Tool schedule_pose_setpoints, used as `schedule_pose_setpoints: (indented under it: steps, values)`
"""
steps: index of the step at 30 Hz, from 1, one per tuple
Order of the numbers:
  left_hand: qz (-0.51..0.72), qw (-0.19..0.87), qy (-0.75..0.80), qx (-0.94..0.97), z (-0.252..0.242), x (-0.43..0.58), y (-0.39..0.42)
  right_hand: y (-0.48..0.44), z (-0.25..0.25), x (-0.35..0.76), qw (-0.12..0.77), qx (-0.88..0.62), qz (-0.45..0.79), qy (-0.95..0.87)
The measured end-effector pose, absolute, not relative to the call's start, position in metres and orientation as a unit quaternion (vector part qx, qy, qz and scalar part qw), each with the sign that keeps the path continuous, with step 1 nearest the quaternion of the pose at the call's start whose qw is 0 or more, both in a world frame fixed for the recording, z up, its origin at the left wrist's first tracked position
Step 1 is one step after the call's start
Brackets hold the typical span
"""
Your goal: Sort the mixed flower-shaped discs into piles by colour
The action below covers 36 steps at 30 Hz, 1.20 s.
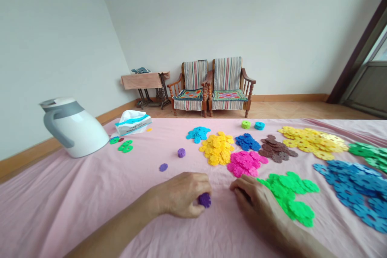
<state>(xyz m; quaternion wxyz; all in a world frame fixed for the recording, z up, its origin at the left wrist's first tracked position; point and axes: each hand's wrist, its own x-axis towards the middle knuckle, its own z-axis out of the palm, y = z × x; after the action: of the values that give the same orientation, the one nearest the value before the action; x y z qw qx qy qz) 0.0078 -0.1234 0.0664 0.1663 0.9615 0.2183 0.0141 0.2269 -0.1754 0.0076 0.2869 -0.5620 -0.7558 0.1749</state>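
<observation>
A short stack of purple snowflake discs [204,200] is pinched between the thumb and fingers of my left hand [184,194], low over the pink cloth. To its right, my right hand [256,199] rests on the cloth with its fingers curled in, and nothing shows between them. That hand lies beside the bright green disc pile [290,195] and just in front of the pink disc pile [246,163]. Beyond my left hand are a loose purple disc [163,167] and another small purple stack [181,152].
Yellow [217,148], light blue [198,134], dark blue [248,142] and brown [275,148] disc piles lie farther back. Large blue [353,189] and yellow [313,142] piles spread at right. A white jug [77,129] and tissue pack [133,123] stand at left.
</observation>
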Motion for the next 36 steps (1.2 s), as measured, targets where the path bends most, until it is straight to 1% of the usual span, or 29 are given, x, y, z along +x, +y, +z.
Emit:
schedule_pose_setpoints:
  steps: [7, 13, 19, 29, 36]
  values:
    - [0.071, 0.144, 0.302, 0.94, 0.055, 0.001, -0.106, -0.176, 0.007, 0.227, 0.289, -0.564, 0.178, -0.753]
    - [0.089, 0.122, 0.383, 0.912, 0.048, -0.004, -0.097, -0.178, 0.007, 0.227, 0.287, -0.566, 0.176, -0.753]
    - [0.11, 0.127, 0.377, 0.911, 0.044, -0.005, -0.096, -0.176, 0.006, 0.227, 0.291, -0.563, 0.176, -0.753]
    - [0.104, 0.12, 0.391, 0.906, 0.042, -0.003, -0.096, -0.176, 0.006, 0.227, 0.285, -0.562, 0.173, -0.757]
    - [0.124, 0.146, 0.402, 0.895, 0.039, -0.001, -0.095, -0.174, 0.005, 0.228, 0.281, -0.563, 0.172, -0.758]
